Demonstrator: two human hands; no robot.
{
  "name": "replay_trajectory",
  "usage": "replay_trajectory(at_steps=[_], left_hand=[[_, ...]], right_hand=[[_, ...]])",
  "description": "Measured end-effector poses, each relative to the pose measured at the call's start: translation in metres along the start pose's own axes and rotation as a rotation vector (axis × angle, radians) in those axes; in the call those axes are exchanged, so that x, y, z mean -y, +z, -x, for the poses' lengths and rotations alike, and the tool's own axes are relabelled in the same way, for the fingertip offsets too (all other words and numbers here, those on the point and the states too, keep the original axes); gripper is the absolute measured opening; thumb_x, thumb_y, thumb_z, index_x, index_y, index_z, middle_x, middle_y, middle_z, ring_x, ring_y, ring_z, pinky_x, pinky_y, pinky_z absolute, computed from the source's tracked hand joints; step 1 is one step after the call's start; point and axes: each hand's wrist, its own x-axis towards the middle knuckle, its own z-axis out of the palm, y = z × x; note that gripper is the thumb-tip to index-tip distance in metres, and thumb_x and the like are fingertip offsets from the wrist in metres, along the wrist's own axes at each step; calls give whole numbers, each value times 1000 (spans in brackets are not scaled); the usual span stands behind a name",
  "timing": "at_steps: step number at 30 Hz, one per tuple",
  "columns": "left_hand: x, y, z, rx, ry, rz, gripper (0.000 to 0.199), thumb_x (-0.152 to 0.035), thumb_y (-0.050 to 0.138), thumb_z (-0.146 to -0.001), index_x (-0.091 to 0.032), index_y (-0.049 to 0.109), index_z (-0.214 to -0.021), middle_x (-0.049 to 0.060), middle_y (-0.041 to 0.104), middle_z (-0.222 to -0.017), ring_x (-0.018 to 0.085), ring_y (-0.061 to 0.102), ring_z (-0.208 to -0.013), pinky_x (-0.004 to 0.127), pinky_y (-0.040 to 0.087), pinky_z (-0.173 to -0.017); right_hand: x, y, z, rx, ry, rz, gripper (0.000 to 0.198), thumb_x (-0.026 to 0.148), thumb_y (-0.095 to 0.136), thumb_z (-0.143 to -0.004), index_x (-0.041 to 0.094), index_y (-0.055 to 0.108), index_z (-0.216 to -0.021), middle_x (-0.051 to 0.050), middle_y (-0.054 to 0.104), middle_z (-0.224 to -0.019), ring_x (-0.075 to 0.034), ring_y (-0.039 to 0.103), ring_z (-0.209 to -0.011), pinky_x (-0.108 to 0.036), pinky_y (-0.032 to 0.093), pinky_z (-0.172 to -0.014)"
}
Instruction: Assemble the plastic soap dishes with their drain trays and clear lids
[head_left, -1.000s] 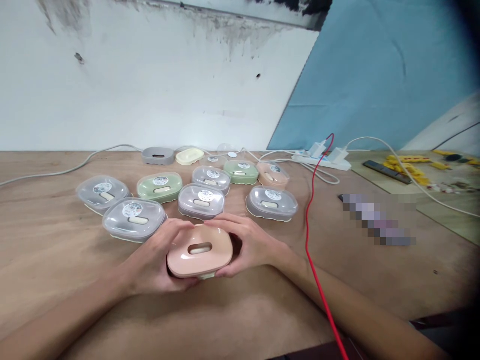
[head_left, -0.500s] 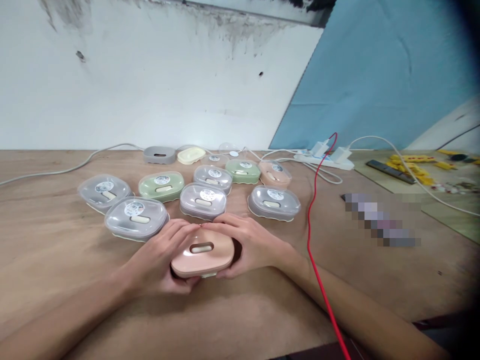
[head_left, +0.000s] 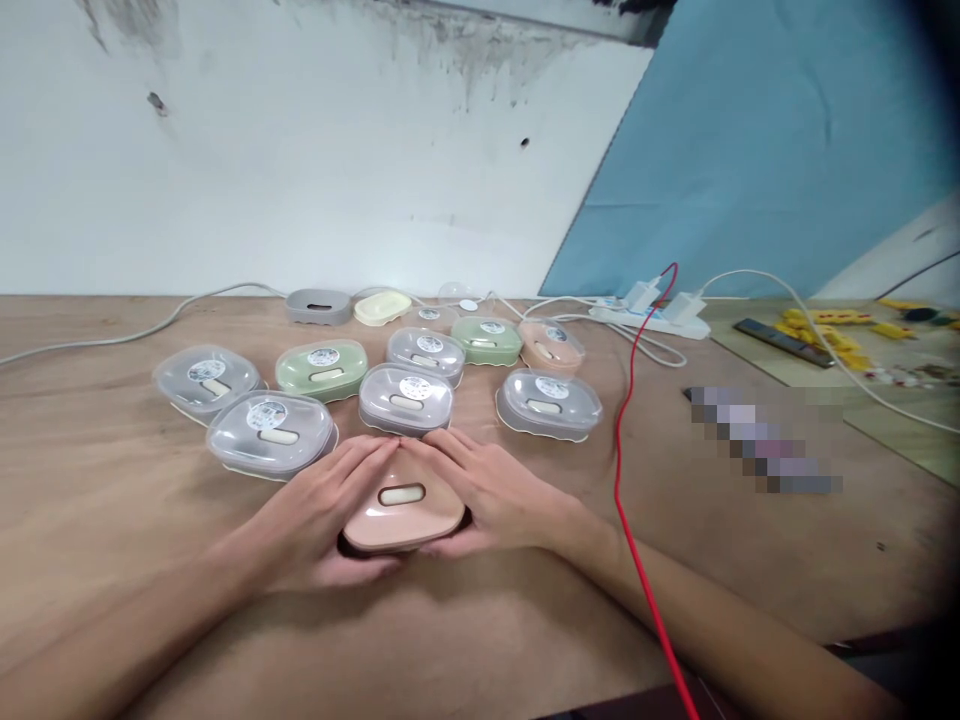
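Observation:
A pink soap box, oval with a slot in its top and a cream bar showing through, is held between both my hands. My left hand wraps its left side, fingers over the far top edge and thumb low in front. From the right, my right hand grips it the same way, fingertips meeting the left ones at the far edge. The underside is hidden. Just beyond stand grey soap boxes under clear lids with round stickers, and a green one.
More lidded boxes, including a pink one, stand behind. A grey piece and a cream tray lie by the wall. A red cable crosses my right forearm from a power strip. Yellow items lie far right.
My right fingers have slid further over the pink box's top right, covering more of it. The box tilts slightly differently, and the pale tab at its front edge no longer shows.

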Motion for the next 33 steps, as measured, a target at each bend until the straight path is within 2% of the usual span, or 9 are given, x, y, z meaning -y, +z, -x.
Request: replay_trajectory(at_steps=[8,11,14,17,20,25,29,31,33], left_hand=[[4,-1,0,3,29,6,98,-51,72,-96,-26,16,-173,20,46,-162,43,49,-147,57,50,-117],[5,1,2,13,8,24,93,-49,68,-99,-28,16,-173,19,44,-162,42,48,-147,57,49,-117],[5,4,4,-30,-39,21,84,-46,68,-99,-29,24,-169,19,45,-156,40,51,-142,55,53,-113],[3,6,5,-96,-75,24,80,-46,72,-96,-30,32,-164,17,49,-146,38,57,-132,51,57,-106],[0,5,3,-148,-103,60,73,-41,73,-96,-31,38,-159,15,51,-144,36,59,-130,49,58,-105],[-3,3,1,-151,-143,114,66,-39,74,-97,-31,41,-154,14,52,-144,35,61,-131,47,58,-106],[-2,5,0,-158,-139,96,66,-39,73,-98,-31,41,-155,14,51,-147,35,59,-134,48,57,-110],[-1,6,0,-156,-126,95,67,-39,73,-98,-30,40,-155,14,51,-148,35,59,-135,49,56,-112],[-2,7,0,-156,-118,106,66,-39,73,-98,-31,40,-154,14,50,-148,34,59,-135,49,55,-113]], right_hand=[[2,0,0,5,-1,27,109,78,71,-89,20,25,-170,-21,58,-146,-40,60,-130,-55,58,-100],[-2,4,0,-10,-4,33,108,81,68,-89,20,28,-169,-21,57,-145,-39,60,-128,-54,60,-96],[-10,8,0,-66,-44,42,109,87,61,-89,18,31,-168,-22,56,-143,-38,61,-125,-51,62,-89],[-18,5,2,-178,-78,50,94,86,49,-96,23,38,-166,-18,57,-138,-34,62,-122,-46,62,-89],[-23,-4,4,-306,-70,61,74,76,42,-105,25,52,-158,-14,59,-126,-30,63,-112,-45,60,-89],[-26,-16,5,-485,11,116,48,56,47,-109,26,65,-142,-12,61,-116,-30,63,-102,-46,57,-87],[-40,-23,-9,-655,98,198,25,35,53,-107,28,74,-119,-10,66,-108,-29,65,-100,-47,55,-89],[-55,-32,-26,-710,199,216,23,29,52,-106,27,75,-109,-10,68,-105,-30,66,-102,-50,54,-95],[-75,-44,-49,-662,367,217,25,26,50,-106,25,75,-111,-11,70,-112,-32,65,-114,-53,50,-107]])
